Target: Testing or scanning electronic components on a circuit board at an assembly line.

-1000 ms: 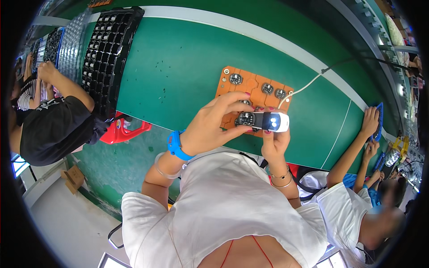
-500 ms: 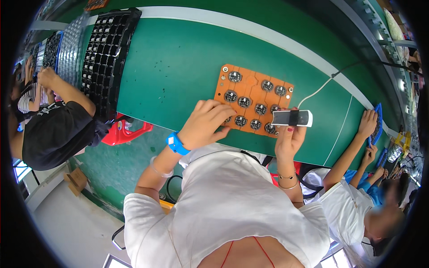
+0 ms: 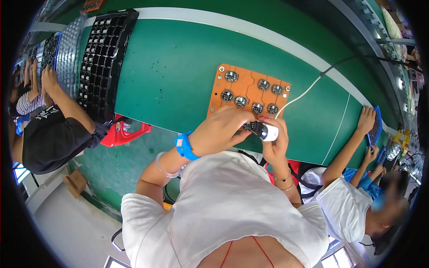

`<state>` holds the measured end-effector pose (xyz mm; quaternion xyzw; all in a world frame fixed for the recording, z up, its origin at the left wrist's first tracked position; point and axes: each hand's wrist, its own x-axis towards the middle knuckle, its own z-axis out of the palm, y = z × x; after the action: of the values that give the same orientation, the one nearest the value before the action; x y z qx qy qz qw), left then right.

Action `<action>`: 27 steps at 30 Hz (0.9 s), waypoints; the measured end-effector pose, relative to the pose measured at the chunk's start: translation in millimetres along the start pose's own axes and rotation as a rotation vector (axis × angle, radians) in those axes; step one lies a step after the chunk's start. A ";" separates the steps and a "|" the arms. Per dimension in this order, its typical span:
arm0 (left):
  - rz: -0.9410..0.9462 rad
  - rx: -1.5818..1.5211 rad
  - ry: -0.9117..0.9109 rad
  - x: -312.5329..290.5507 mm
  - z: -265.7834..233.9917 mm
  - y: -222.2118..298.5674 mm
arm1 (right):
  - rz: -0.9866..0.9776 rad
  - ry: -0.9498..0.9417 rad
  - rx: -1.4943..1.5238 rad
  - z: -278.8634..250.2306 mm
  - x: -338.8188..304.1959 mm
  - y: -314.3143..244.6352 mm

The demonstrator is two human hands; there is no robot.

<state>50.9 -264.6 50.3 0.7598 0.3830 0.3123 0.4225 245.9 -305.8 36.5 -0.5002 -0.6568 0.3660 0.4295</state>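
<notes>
My left hand, with a blue watch on its wrist, is closed in a pinch on a small round black circuit piece. My right hand grips a white and black handheld device with a cable, its dark end against the round piece. Both hands are together over the near edge of an orange fixture plate. Several similar round black pieces sit in the plate's recesses. My hands cover its near row.
The green bench carries tiny dark scraps to the left. Beyond stands a black compartment tray. A white cable crosses to the bench's far edge. Co-workers sit at left and right; one holds a blue tray.
The left hand has moved right from the plate's near-left corner, now with a round piece in its fingers. The right hand has tilted the device and brought it down-left to meet it.
</notes>
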 end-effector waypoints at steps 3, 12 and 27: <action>0.015 0.006 0.024 3.3 -1.0 3.1 | -0.031 0.020 -0.017 -0.8 2.3 0.1; 0.027 0.023 0.043 2.5 -4.0 4.3 | -0.043 0.004 -0.027 -0.3 4.3 -0.5; 0.068 0.403 -0.069 -3.1 5.4 -8.3 | 0.214 0.328 0.303 -15.5 -23.5 21.5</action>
<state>51.0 -266.5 40.1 0.8516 0.3973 0.2174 0.2641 270.8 -322.8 17.8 -0.5494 -0.4594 0.4177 0.5592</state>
